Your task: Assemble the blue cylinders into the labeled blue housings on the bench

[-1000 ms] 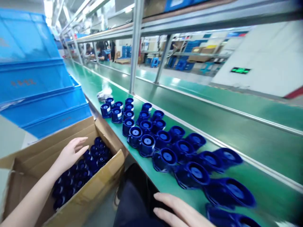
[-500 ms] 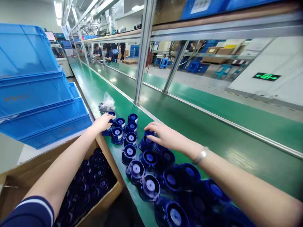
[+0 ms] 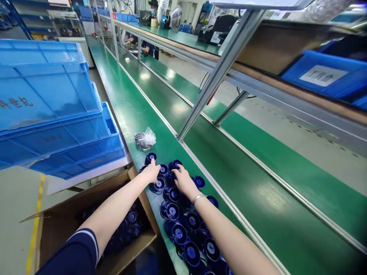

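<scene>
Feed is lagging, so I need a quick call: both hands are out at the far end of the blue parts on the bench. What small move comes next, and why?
Probably close both hands on the far blue fan housings. The left hand and right hand already rest on that end of the cluster, fingers spread with no visible grip. The plastic bag lies apart, just beyond.

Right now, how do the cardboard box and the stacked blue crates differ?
The cardboard box is brown, with its flaps open and dark blue parts inside; the blue crates are plastic and nested in a stack. The box sits lower and nearer the person; the crates sit higher and farther back. Both stand left of the green bench.
</scene>
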{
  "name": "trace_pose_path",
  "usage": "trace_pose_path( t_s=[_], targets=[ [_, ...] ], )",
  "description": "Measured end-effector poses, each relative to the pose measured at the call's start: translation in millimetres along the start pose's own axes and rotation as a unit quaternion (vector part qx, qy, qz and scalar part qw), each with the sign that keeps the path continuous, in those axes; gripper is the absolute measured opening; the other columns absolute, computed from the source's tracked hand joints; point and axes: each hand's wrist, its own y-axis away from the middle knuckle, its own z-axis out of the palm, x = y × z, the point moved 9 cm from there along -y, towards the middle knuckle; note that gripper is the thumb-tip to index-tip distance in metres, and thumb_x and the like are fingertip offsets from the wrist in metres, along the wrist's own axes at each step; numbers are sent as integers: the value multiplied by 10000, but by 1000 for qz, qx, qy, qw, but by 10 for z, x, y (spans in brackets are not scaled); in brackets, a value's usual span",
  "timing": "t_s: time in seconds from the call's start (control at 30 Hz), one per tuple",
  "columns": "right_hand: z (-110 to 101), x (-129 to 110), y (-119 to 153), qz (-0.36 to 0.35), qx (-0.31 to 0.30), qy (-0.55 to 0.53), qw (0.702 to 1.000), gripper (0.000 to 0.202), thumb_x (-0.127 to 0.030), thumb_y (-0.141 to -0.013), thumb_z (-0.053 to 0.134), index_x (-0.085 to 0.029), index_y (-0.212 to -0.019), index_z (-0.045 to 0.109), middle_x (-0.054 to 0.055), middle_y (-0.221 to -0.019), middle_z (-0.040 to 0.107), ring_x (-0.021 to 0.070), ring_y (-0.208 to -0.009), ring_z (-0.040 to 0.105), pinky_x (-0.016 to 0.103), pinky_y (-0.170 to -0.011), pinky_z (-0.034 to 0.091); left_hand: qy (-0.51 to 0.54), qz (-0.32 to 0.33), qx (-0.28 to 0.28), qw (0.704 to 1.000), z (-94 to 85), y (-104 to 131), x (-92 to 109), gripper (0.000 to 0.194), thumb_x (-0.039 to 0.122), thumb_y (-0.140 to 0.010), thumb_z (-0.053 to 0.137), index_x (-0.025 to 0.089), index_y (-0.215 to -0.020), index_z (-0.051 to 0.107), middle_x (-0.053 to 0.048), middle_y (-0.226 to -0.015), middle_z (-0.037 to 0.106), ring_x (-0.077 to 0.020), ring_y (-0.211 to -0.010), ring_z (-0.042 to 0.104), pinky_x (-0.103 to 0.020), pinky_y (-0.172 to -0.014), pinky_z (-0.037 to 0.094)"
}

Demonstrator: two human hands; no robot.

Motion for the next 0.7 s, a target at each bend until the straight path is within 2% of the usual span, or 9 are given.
trace_pose_path(
  t_s=[0.07, 0.13, 0.27, 0.4, 0.57, 0.7],
  targets=[
    [21, 54, 24, 8, -8, 3, 1000, 410, -9, -924, 506, -59, -1319, 602, 242, -1438, 466, 328, -1243, 501, 425, -1117, 404, -2, -14, 11, 1000, -6, -53, 6, 560, 112, -741, 787, 126, -1253, 562, -277, -1520, 296, -326, -1082, 711, -392, -911, 576],
    [63, 110, 58, 13, -19, 2, 1000, 344, -83, -933, 574, -80, -1271, 640, 224, -1363, 528, 330, -1219, 504, 431, -1112, 409, -4, -30, 27, 999, -10, -108, 18, 483, 46, -793, 696, 125, -1246, 548, -259, -1470, 351, -283, -1025, 728, -374, -894, 575],
    [109, 183, 108, 28, -5, -1, 1000, 393, -234, -892, 722, -105, -1255, 646, 225, -1436, 446, 354, -1253, 467, 441, -1109, 426, -4, -56, 42, 998, 8, -152, 49, 477, -9, -815, 626, 113, -1267, 533, -266, -1445, 379, -249, -962, 732, -335, -837, 568],
    [10, 241, 125, 43, 50, -7, 998, 336, -210, -975, 582, -90, -1287, 619, 234, -1461, 401, 363, -1291, 425, 457, -1105, 434, -2, -74, 43, 996, 52, -90, 48, 289, 52, -921, 504, 132, -1182, 599, -196, -1315, 506, -210, -876, 717, -310, -793, 544],
    [-77, 415, 211, 50, 76, -24, 996, 352, -172, -953, 596, -65, -1287, 620, 263, -1407, 427, 427, -1253, 437, 555, -1078, 439, 9, -107, 19, 994, 112, -101, -10, 319, 48, -924, 452, 137, -1164, 644, -182, -1328, 514, -144, -732, 658, -278, -727, 499],
    [-7, 459, 325, 25, 75, -56, 995, 361, -175, -947, 599, -83, -1296, 607, 243, -1410, 432, 394, -1225, 500, 527, -1060, 483, 29, -119, 16, 992, 64, -232, -44, 311, 52, -916, 458, 119, -1112, 690, -159, -1191, 564, -157, -747, 636, -288, -759, 484]
  ],
)
